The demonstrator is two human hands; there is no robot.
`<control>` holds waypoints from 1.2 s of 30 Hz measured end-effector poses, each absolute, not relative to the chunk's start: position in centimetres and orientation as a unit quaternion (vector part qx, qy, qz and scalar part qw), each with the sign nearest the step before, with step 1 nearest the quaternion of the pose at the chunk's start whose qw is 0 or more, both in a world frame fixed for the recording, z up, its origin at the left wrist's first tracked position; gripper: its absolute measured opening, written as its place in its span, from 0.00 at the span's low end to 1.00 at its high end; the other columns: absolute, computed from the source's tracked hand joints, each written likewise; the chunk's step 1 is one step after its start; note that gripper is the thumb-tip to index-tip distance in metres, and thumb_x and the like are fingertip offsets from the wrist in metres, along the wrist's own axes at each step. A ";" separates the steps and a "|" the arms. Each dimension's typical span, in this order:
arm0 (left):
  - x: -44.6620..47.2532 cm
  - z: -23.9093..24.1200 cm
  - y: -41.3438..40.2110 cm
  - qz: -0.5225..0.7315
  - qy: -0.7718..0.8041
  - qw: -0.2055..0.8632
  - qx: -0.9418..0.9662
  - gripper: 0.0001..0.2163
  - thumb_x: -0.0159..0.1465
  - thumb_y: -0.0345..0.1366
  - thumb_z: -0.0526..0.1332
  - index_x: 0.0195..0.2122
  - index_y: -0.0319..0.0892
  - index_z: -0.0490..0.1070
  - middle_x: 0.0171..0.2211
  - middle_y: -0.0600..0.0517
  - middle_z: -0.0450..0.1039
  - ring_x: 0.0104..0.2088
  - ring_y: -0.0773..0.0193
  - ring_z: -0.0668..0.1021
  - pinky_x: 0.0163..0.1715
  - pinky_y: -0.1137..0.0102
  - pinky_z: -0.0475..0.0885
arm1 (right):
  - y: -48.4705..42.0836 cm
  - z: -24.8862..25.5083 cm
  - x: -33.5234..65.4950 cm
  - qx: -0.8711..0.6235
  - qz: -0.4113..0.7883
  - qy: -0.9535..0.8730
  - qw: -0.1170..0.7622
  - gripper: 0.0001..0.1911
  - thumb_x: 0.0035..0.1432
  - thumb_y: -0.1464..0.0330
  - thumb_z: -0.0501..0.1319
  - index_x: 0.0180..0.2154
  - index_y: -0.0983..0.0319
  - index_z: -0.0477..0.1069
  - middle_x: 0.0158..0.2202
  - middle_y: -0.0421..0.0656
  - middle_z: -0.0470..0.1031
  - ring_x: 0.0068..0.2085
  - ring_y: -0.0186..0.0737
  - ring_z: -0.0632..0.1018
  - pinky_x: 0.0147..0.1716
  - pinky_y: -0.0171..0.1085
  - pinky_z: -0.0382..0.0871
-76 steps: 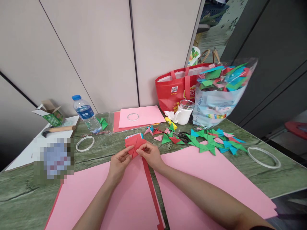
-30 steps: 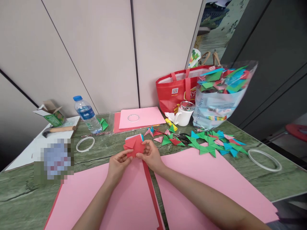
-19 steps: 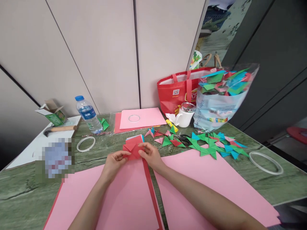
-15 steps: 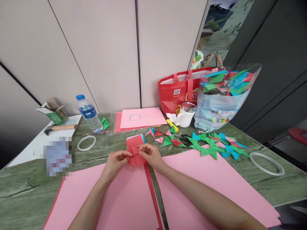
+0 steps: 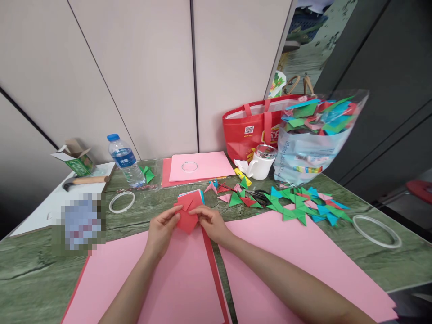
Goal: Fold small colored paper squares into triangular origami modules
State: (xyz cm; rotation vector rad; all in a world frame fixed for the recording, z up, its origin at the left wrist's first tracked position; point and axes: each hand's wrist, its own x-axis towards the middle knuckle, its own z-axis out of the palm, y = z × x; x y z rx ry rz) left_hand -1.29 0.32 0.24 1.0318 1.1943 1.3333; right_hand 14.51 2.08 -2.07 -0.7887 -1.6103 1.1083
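Observation:
Between my two hands is a red sheet of folding paper (image 5: 187, 221), creased, with a small flap raised near its top and one corner pointing toward me. My left hand (image 5: 164, 227) pinches its left edge between thumb and fingers. On the right edge, my right hand (image 5: 211, 222) is closed, its fingertips on the paper. Just behind lies a stack of small square papers (image 5: 193, 196), red on top with blue and white edges below. Underneath my hands is a large pink sheet (image 5: 175, 270) with a red one showing at its side.
Folded paper pieces (image 5: 293, 204), scissors (image 5: 259, 197) and a glue stick (image 5: 243, 177) lie right of centre. A white mug (image 5: 261, 164), red bag (image 5: 241, 135) and filled plastic bag (image 5: 303, 153) stand behind. A water bottle (image 5: 126, 162) and hammer (image 5: 87, 179) are at left.
The red paper has turned so a corner points toward me, and it lies flatter. Both hands have shifted their grip slightly along its edges.

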 end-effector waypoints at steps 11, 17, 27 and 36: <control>-1.4 0.7 0.3 0.538 0.500 0.510 0.447 0.18 0.45 0.36 0.67 0.38 0.39 0.74 0.33 0.47 0.76 0.30 0.63 0.74 0.28 0.72 0.69 | 1.4 -1.9 14.3 -0.320 0.491 -0.652 0.481 0.12 0.40 0.71 0.64 0.32 0.59 0.70 0.36 0.41 0.63 0.32 0.33 0.69 0.27 0.31 0.68; -1.7 0.1 0.3 0.508 0.507 0.514 0.469 0.17 0.47 0.37 0.65 0.39 0.39 0.74 0.31 0.46 0.76 0.30 0.62 0.74 0.28 0.71 0.69 | 1.7 -2.0 14.4 -0.330 0.487 -0.649 0.482 0.11 0.39 0.70 0.66 0.30 0.58 0.73 0.32 0.39 0.60 0.30 0.32 0.68 0.25 0.30 0.66; -1.6 0.8 0.2 0.505 0.471 0.574 0.440 0.22 0.45 0.34 0.66 0.43 0.39 0.71 0.27 0.49 0.75 0.27 0.65 0.73 0.28 0.72 0.67 | 1.7 -2.0 14.4 -0.338 0.442 -0.668 0.495 0.07 0.40 0.72 0.65 0.27 0.58 0.75 0.29 0.38 0.59 0.28 0.31 0.65 0.24 0.30 0.61; -1.6 1.0 -0.1 0.489 0.462 0.573 0.468 0.21 0.48 0.35 0.65 0.46 0.41 0.70 0.25 0.52 0.73 0.27 0.67 0.72 0.30 0.72 0.67 | 1.6 -1.7 14.4 -0.364 0.448 -0.622 0.530 0.08 0.44 0.65 0.64 0.24 0.62 0.67 0.26 0.38 0.66 0.28 0.33 0.68 0.27 0.32 0.63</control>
